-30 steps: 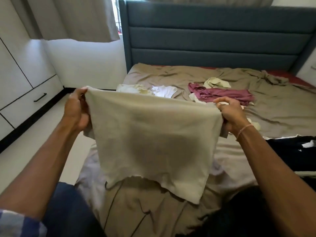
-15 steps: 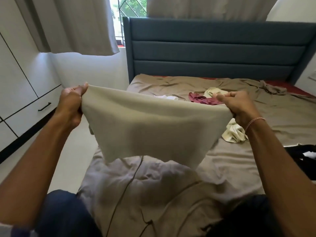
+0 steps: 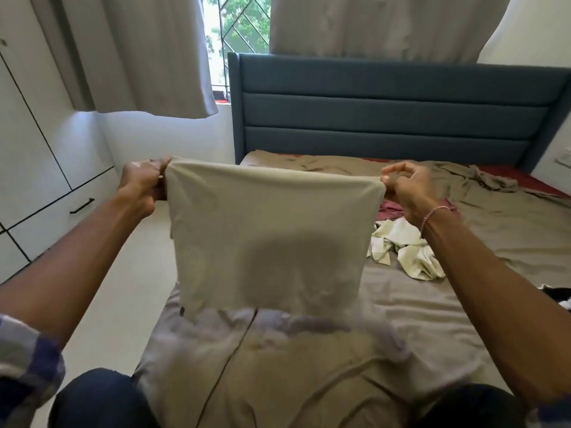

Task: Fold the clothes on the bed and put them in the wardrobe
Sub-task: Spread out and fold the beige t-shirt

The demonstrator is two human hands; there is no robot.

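Observation:
I hold a beige cloth (image 3: 268,236) up in the air over the bed (image 3: 463,291), stretched flat between both hands. My left hand (image 3: 140,188) grips its top left corner. My right hand (image 3: 404,189) pinches its top right corner. The cloth hangs down as a near rectangle, its lower edge blurred just above the brown sheet. Behind it on the bed lie a maroon garment (image 3: 391,210), partly hidden, and crumpled cream clothes (image 3: 404,245). The white wardrobe (image 3: 40,168) stands along the left wall.
A blue-grey padded headboard (image 3: 392,109) closes the far end of the bed. A black garment (image 3: 559,296) shows at the right edge. Pale floor (image 3: 123,291) runs between wardrobe and bed. Curtains (image 3: 139,54) hang over a window. My knees are at the bottom.
Both hands have lifted the cloth higher and pulled it tauter, so it now hangs squarer and covers more of the clothes behind. The view has tilted up toward the window.

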